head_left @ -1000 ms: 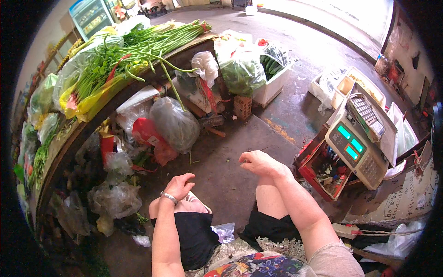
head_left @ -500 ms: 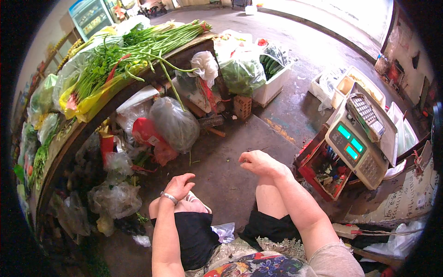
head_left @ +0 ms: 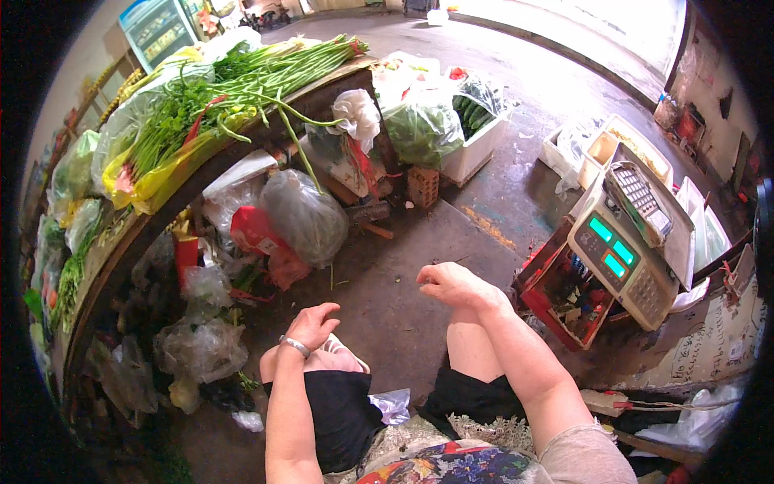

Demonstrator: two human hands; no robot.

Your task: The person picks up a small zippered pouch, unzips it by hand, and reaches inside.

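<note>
My left hand (head_left: 310,325), with a metal bracelet (head_left: 296,347) on its wrist, rests over my left knee. Its fingers are loosely bent and apart, and nothing shows in them. On my right knee lies my right hand (head_left: 451,282), its fingers drooping inward, relaxed, with no object visible in it. Nearest to the left hand is a stuffed grey plastic bag (head_left: 305,216) beside a red bag (head_left: 254,231) under the vegetable stand. Right of my right hand, a weighing scale (head_left: 622,258) with lit displays sits above a red box (head_left: 564,302) of small items.
Long green beans (head_left: 302,74) and leafy greens (head_left: 173,121) cover the stand at left. Ahead stands a white foam box (head_left: 476,157) with dark green vegetables beside a bag of greens (head_left: 423,129). A calculator-like keypad (head_left: 637,194) lies on the scale. Crumpled plastic bags (head_left: 201,347) lie at lower left.
</note>
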